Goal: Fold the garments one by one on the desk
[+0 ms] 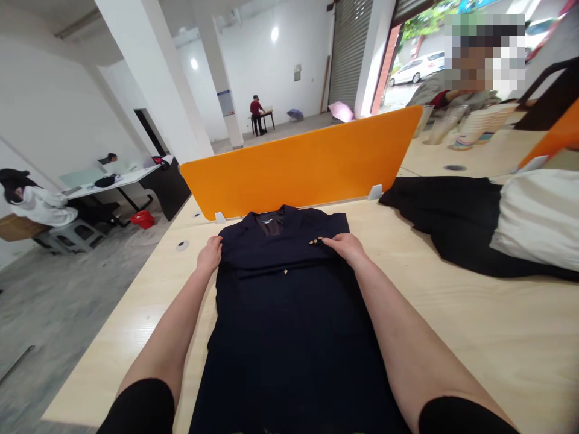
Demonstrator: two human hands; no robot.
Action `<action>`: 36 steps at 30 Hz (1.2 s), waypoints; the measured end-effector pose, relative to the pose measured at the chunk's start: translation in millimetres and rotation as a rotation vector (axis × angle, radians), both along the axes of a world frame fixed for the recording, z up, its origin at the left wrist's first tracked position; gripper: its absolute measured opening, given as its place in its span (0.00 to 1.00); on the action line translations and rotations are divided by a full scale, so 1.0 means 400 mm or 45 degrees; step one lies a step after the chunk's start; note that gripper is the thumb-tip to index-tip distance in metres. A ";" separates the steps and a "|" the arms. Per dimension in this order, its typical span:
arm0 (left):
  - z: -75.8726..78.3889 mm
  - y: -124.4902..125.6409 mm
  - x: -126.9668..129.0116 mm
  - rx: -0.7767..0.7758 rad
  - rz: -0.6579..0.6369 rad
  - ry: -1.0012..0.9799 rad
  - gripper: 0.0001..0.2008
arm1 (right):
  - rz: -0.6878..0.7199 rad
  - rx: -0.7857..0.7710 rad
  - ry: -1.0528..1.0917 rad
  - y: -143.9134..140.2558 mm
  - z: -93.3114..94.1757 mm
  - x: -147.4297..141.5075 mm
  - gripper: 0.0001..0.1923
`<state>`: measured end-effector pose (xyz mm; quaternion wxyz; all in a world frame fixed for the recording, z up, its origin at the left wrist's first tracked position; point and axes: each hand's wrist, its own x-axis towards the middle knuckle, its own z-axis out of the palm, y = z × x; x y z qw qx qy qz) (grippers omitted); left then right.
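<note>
Navy jacket (289, 337): our left hand (210, 254) and right hand (348, 248) pinch its sides; uneven pulling could crease it.

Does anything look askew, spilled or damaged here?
Nothing looks spilled or damaged. The navy blazer lies roughly straight, but black cloth and white cloth lie loosely to its right. A pink umbrella and a dark umbrella, open on the floor beyond the orange partition, look odd indoors.

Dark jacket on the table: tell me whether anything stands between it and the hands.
Nothing visible does. The left hand and right hand are both at the edges of the dark jacket; the orange divider stands beyond its collar, not between.
</note>
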<state>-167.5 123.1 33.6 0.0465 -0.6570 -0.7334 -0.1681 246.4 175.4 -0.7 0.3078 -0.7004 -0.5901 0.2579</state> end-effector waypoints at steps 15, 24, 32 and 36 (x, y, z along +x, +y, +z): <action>-0.017 0.072 0.015 0.101 0.338 -0.210 0.11 | 0.096 0.289 0.604 -0.003 -0.029 -0.019 0.15; -0.040 -0.119 0.067 0.265 -0.414 0.218 0.16 | -0.020 0.430 0.152 -0.007 -0.012 -0.051 0.12; -0.023 -0.138 0.060 0.098 -0.446 0.492 0.16 | -0.103 0.412 0.079 -0.033 0.015 -0.053 0.18; -0.009 -0.153 0.050 -0.122 -0.569 0.510 0.15 | -0.201 0.104 -0.266 -0.052 0.026 -0.052 0.17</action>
